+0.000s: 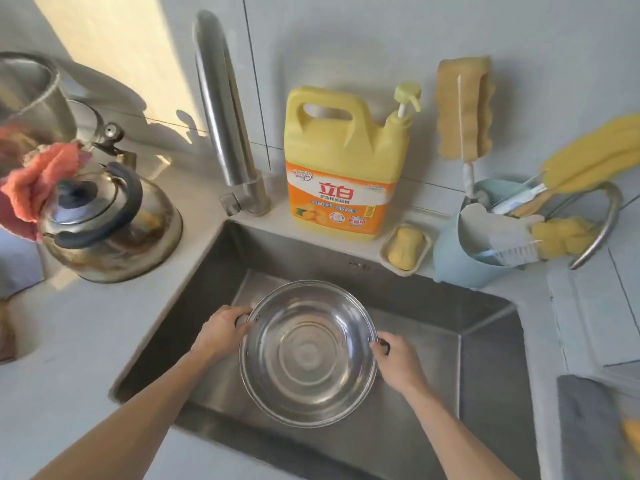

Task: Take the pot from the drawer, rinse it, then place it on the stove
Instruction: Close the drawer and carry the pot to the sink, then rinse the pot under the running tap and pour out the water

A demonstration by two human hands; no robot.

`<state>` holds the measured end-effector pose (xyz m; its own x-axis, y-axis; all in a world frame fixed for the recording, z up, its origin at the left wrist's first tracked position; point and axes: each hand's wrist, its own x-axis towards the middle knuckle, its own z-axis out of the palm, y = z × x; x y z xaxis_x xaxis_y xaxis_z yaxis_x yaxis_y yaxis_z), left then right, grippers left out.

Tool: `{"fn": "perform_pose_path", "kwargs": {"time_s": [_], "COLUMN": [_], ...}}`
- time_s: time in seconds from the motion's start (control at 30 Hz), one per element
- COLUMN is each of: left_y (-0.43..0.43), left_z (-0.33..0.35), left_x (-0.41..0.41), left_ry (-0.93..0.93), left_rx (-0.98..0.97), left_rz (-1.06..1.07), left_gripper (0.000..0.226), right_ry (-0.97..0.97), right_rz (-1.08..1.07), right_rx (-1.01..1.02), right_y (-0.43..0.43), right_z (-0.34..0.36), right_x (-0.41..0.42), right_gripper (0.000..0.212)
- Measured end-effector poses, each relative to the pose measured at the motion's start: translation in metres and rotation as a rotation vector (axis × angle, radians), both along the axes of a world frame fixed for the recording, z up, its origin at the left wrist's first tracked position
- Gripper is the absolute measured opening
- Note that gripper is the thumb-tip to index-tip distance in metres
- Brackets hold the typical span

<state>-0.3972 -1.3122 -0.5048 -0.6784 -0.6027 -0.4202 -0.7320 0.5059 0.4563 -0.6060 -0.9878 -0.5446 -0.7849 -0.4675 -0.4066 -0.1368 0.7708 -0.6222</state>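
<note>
In the head view, the pot (308, 353) sits in the lower middle of the frame, held over the steel sink (485, 341) with its mouth facing up toward the camera. Its inside is shiny and bare; whether it holds any water cannot be told. The left hand (221, 332) is closed around the handle on the pot's left rim, and the right hand (398, 362) is closed around the dark handle on its right rim. Both bare forearms reach in from the bottom edge.

Above the sink, at upper centre, the tap (225, 116) stands at the back rim, with no stream visible from it. Just right of the tap stands a yellow and orange detergent jug (346, 161) with a pump top. Right of the jug, a soap bar (406, 247) lies in a small dish on the sink's back ledge. Beside it, at centre right, a pale blue holder (460, 258) carries brushes, and a sponge brush (464, 109) leans on the tiled wall above.

At centre left a steel kettle (110, 220) with a dark handle stands on the pale surface (69, 341). An orange-pink cloth (38, 181) hangs just left of it, touching its lid area. At lower right, a grey cloth (588, 427) lies on the surface beside the sink.
</note>
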Motion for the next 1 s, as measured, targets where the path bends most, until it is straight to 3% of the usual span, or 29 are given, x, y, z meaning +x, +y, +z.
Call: {"fn": "perform_pose_path", "kwargs": {"time_s": [0.1, 0.33, 0.43, 0.6, 0.7, 1.0], "left_y": [0.006, 0.004, 0.005, -0.008, -0.027, -0.064], "left_z": [-0.013, -0.032, -0.018, 0.073, 0.123, 0.151], "left_x": [0.002, -0.003, -0.012, -0.048, -0.074, -0.099], "left_ry": [0.024, -0.013, -0.054, 0.276, 0.352, 0.36], "left_rx": [0.054, 0.012, -0.092, -0.346, -0.379, -0.362], "left_rz": [0.034, 0.023, -0.007, 0.207, 0.252, 0.287], "left_gripper": [0.022, 0.041, 0.051, 0.084, 0.094, 0.048], "right_ry": [0.018, 0.102, 0.141, 0.113, 0.089, -0.027], "right_rz": [-0.006, -0.019, -0.005, 0.061, 0.091, 0.095], "right_rx": [0.03, 0.011, -0.006, 0.057, 0.102, 0.159], "right_y": [0.001, 0.003, 0.002, 0.006, 0.008, 0.013], "right_z": [-0.017, -0.021, -0.014, -0.008, -0.008, -0.018], "right_x": [0.002, 0.007, 0.008, 0.005, 0.001, -0.008], "right_gripper": [0.034, 0.029, 0.028, 0.035, 0.041, 0.044]}}
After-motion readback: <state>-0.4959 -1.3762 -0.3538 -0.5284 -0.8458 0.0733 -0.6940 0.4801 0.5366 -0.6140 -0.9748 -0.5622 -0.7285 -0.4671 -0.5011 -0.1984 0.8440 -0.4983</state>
